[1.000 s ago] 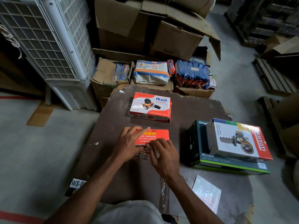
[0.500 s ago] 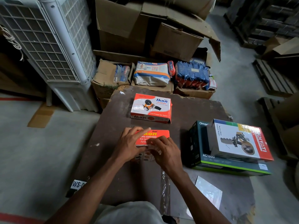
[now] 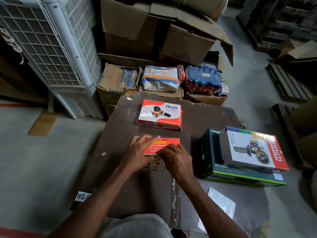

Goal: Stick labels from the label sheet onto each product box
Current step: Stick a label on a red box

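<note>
An orange Ikon tape dispenser box (image 3: 167,144) lies on the dark board (image 3: 120,186) just in front of me. My left hand (image 3: 137,152) rests flat on its left half, fingers stretched over the top face. My right hand (image 3: 175,158) has its bent fingertips pressing on the near edge of that top face; anything under them is hidden. A second Ikon box (image 3: 160,115) lies further back. At the right a white and red Khyati box (image 3: 253,148) sits on a dark Omao box (image 3: 223,170). A glossy label sheet (image 3: 221,201) lies at the near right.
A clear plastic strip (image 3: 175,201) lies on the board between my forearms. Cartons with packaged goods (image 3: 161,79) stand behind the board, with big cardboard boxes (image 3: 171,31) above them. An air cooler (image 3: 51,45) stands at the left, pallets (image 3: 288,83) at the right.
My right hand has slid left and forward, from the box's near side onto the near edge of its top face. My left hand has stayed on the box.
</note>
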`<state>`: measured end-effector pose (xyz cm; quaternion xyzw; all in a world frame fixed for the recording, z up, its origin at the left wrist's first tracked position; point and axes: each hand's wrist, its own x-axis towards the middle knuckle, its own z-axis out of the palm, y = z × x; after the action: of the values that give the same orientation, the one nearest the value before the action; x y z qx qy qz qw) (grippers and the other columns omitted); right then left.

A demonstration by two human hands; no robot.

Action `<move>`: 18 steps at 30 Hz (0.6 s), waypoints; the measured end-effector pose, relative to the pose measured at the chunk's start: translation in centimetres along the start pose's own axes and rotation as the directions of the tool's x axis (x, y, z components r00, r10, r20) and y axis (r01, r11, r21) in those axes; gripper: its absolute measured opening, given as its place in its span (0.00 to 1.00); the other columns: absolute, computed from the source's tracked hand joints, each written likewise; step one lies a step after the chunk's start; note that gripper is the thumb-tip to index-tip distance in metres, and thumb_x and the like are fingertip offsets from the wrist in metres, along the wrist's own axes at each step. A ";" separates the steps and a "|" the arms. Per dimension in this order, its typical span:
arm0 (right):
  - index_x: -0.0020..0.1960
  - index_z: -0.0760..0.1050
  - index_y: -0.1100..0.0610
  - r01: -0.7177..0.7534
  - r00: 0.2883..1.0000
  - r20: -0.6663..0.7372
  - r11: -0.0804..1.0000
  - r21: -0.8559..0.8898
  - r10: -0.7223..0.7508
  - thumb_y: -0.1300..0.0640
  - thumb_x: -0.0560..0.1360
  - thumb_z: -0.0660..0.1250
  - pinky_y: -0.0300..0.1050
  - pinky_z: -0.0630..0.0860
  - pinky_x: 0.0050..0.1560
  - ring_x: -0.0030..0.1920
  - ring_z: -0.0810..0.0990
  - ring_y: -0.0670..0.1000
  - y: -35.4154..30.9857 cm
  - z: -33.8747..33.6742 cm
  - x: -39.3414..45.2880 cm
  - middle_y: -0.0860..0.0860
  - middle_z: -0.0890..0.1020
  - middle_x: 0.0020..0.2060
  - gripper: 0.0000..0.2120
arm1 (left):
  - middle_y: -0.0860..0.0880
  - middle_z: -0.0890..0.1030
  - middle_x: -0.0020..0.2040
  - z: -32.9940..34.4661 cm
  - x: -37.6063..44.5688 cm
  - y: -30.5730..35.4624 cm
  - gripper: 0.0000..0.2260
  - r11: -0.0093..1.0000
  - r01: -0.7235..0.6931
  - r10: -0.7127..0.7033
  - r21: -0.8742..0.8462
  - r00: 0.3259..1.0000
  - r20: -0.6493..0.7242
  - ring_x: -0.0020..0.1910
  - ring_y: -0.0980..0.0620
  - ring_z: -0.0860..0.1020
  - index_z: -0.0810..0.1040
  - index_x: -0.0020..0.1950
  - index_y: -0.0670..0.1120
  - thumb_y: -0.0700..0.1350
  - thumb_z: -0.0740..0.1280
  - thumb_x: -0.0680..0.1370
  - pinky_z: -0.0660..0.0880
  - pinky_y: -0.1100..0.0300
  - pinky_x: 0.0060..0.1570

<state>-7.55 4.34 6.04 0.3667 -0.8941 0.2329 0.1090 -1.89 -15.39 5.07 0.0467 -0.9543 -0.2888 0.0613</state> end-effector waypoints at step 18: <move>0.59 0.82 0.47 -0.065 0.998 0.015 0.996 0.055 0.065 0.50 0.72 0.77 0.48 0.77 0.43 0.47 0.79 0.50 0.4 -0.1 -0.1 0.43 0.83 0.51 0.16 | 0.58 0.70 0.66 0.0 -0.2 0.0 0.37 0.999 -0.032 0.031 -0.003 0.999 -0.036 0.63 0.54 0.66 0.64 0.77 0.64 0.61 0.75 0.71 0.73 0.53 0.61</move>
<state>-7.74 4.67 6.00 0.3419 -0.8994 0.2585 0.0852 -1.69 -15.35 5.06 0.0368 -0.9532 -0.2885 0.0832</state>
